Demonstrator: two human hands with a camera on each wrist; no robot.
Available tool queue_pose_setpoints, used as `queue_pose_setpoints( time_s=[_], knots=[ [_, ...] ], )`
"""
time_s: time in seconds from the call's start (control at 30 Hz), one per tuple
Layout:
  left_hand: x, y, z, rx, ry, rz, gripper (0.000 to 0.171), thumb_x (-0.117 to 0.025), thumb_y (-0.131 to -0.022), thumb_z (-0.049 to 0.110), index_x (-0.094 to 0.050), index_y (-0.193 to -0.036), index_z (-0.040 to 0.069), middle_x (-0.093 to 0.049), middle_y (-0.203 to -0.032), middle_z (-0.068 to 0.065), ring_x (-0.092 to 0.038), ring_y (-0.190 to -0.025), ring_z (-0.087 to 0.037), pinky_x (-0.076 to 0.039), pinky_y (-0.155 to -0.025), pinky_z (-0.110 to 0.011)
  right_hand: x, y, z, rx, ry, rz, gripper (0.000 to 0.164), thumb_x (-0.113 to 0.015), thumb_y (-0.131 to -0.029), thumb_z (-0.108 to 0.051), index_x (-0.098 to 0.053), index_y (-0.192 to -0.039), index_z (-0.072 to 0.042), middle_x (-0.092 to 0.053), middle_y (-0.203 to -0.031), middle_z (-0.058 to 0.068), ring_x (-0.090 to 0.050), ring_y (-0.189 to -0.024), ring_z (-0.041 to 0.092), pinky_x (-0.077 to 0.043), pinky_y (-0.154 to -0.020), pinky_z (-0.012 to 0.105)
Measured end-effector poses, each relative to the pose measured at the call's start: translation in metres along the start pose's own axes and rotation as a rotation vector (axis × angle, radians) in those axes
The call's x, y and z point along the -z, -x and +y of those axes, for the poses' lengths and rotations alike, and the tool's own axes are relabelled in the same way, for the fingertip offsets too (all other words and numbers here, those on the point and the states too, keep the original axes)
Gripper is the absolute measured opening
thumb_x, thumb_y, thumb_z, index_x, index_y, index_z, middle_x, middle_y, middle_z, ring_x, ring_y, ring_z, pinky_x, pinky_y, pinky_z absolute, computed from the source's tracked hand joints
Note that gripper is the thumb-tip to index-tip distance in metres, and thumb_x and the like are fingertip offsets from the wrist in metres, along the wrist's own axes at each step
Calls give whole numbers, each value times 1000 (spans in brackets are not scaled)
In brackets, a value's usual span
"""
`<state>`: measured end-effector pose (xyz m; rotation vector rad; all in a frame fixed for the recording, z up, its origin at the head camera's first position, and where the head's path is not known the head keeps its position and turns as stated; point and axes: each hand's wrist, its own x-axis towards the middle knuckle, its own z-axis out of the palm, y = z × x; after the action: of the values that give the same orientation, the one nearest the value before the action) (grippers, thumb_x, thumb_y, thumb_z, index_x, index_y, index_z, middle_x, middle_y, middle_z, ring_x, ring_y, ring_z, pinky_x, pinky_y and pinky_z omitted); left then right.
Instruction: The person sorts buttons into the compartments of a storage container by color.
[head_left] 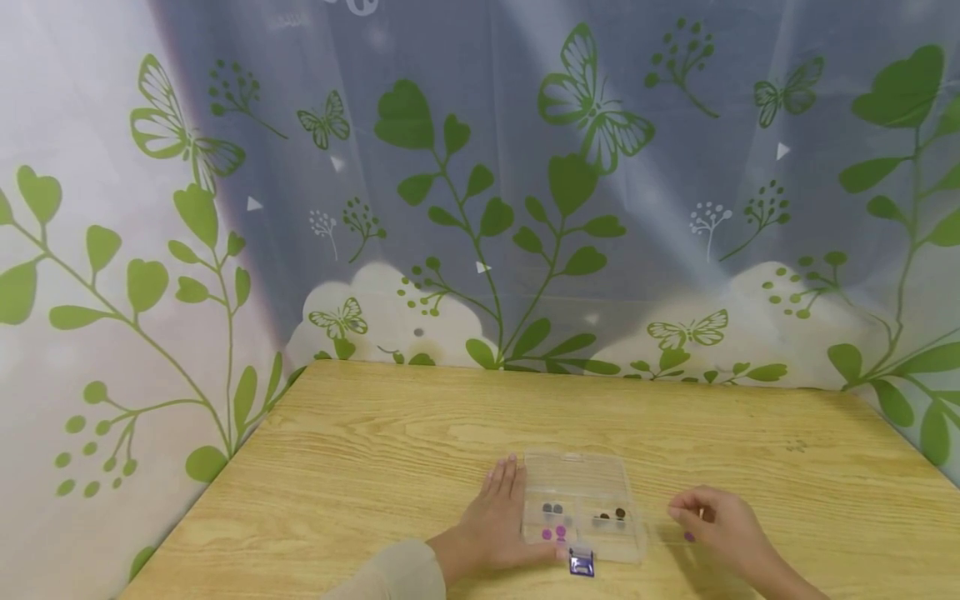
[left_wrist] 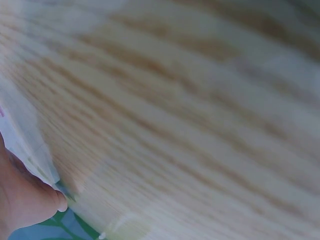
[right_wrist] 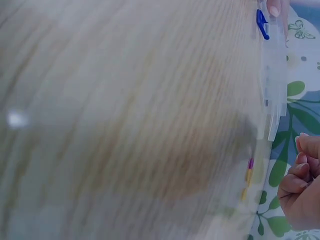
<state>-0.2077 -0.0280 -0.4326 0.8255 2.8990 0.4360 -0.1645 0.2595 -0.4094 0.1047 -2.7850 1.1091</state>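
Observation:
A clear plastic compartment box [head_left: 636, 533] stands on the table. Inside lie grey round pieces [head_left: 552, 508], magenta ones [head_left: 561, 531] and dark brown ones [head_left: 620, 513], like small buttons. My left hand [head_left: 491, 521] lies along the box's left side, fingers straight and thumb along its front edge beside a dark blue tab [head_left: 581, 562]. To the right of the box my right hand [head_left: 716, 521] hovers with curled fingers, thumb and fingertips close together; I cannot tell whether they pinch something. Beneath it are a purple piece [head_left: 688, 537] and yellow pieces [right_wrist: 248, 175].
The wood-grain table [head_left: 390, 442] reaches back to a hanging cloth [head_left: 450, 208] printed with leaves and butterflies. At the table's right rear is a small cluster of faint pieces [head_left: 797, 446]. A beige sleeve [head_left: 397, 575] covers the left forearm.

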Motion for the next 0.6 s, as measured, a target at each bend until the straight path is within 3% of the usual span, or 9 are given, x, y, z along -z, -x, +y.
queue_pose_setpoints(
  time_s=[0.23,0.6],
  knots=[
    [-1,-1,-1,0,-6,5,115,-43,-74,80,-12,-147,-2,-7,-154,-22,-11,-144,-32,-17,-118,-40,0,2,9,-2,47,33,5,-66,-83,-8,-67,-82,-4,-60,-62,-5,-35,-50,1,-34,-44,17],
    [-1,-1,-2,1,6,-5,115,-42,-74,81,-10,-147,-2,-6,-155,-22,-9,-144,-33,-16,-118,-41,4,4,22,-62,91,-76,7,-66,-83,-12,-67,-85,-5,-62,-73,-3,-39,-59,0,-39,-52,17]
  ],
)
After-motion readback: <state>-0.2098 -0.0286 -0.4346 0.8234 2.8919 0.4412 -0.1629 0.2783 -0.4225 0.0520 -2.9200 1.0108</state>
